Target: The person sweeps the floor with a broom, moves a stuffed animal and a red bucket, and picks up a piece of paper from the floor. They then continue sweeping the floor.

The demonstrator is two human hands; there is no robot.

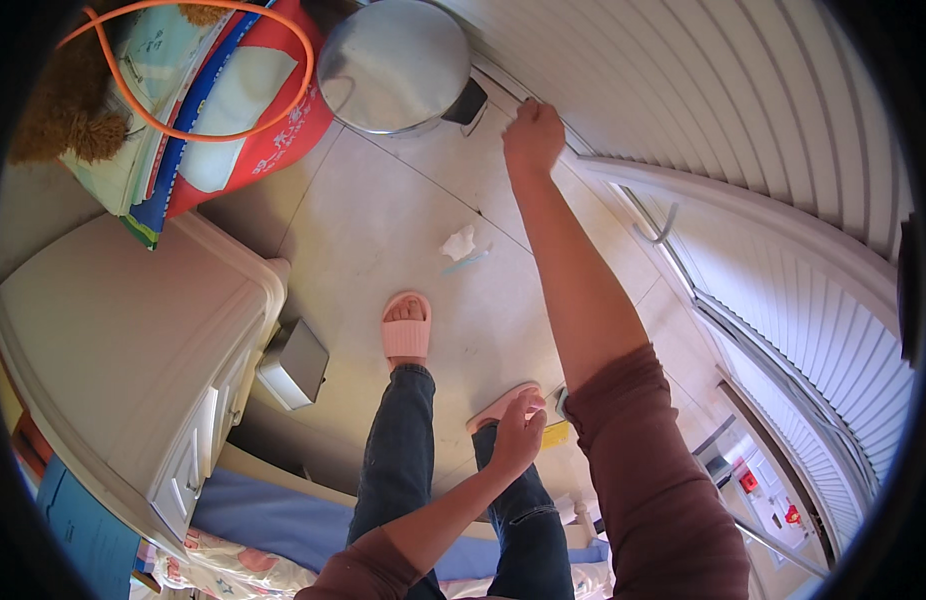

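Note:
My right hand (535,139) is stretched far forward, its fingers curled beside the lower edge of a white louvered door (688,90). Whether it grips the edge or anything small is hidden by the fingers. Closer to my body, my left hand (518,436) hovers above my right foot in a pink slipper (500,409). Its fingers are loosely bent, and I see no object in them. On the tiled floor between my feet and the door lie a crumpled white tissue (458,243) and a thin light-blue strip (467,262).
A lidded metal pot (394,67) stands ahead near the door. Left of it are a red bag (283,150), an orange hoop (208,137) and a brown plush toy (65,127). A white cabinet (133,300) and a small bin (294,364) flank my left; a bed (275,510) is behind.

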